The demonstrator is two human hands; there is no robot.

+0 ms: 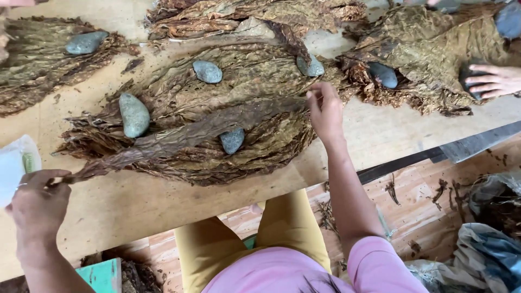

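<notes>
A person seated at a wooden worktable (163, 206) looks down on dried brown tobacco leaves, viewed from their own head.

The landmark is the large fan-shaped pile of leaves (228, 87) at the middle of the table, pinned down by 4 smooth grey stones (134, 114). Lying diagonally across the near side of that pile is 1 long dark leaf (206, 127), stretched between both hands.

The left hand (38, 203), just off the pile's near-left corner, is closed tight on the leaf's narrow stem end. The right hand (325, 111), at the pile's right edge, pinches the leaf's broad end between thumb and fingertips, the other fingers loosely curled.

Judging from this, the step in hand is spreading the leaf flat and taut over the pile. The next move seems to call for an even, gentle pull, since the dry leaf looks brittle and could tear, and for keeping it clear of the stone lying against it.

Left of the pile lies another heap with a stone on it (86, 42); behind and right of the pile are more heaps. At the far right, another person's hand (496, 81) rests on leaves. Leaf scraps litter the tiled floor below the table.
</notes>
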